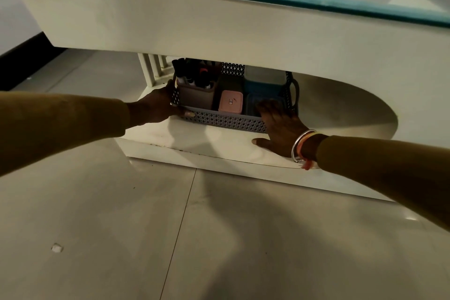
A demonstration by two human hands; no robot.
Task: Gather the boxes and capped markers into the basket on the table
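While under table [170, 19], basket [226, 121] btwn L hand [155, 105], R hand [282, 126].

The basket [226, 120] is grey with a punched diamond lattice all over its walls. It holds a pale pink box [230, 102], a deep blue box [263, 87], a frosty greyish-white box [265, 75] and a dull beige cup [196, 97] of markers [192, 73] with mostly black caps, plus one that looks red-orange, though that's hard to call in the shadow. The table [170, 22] is cream with a teal strip along its glass edge, the floor [219, 238] is glossy grey-beige tile with thin dark grout lines, both sleeves [60, 126] are mustard-brown, and the right wrist has a silver bangle [300, 145] and an orange thread [307, 164].
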